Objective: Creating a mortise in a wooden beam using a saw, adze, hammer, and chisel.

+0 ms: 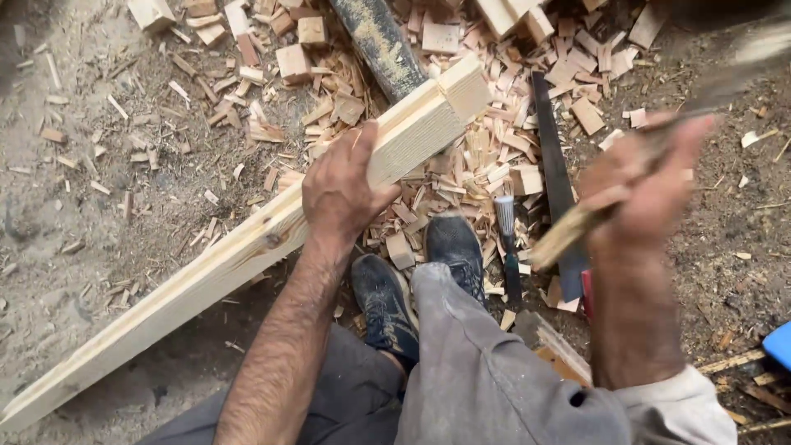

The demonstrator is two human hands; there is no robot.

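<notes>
My left hand (342, 188) grips a long pale wooden beam (206, 272) that runs from the lower left up to the top centre, its squared end (465, 86) raised over a heap of wood chips (461, 177). My right hand (647, 185) is closed around the wooden handle of a tool (577, 227), raised at the right and blurred by motion; its head blurs toward the top right corner. My two dark shoes (420, 276) rest on the ground below the beam's end.
Offcut blocks (292, 62) and shavings cover the dirt ground. A handsaw blade (556, 177) and a chisel (508, 247) lie among the chips near my feet. A dark plank (379, 41) sits at the top. A blue object (779, 342) shows at the right edge.
</notes>
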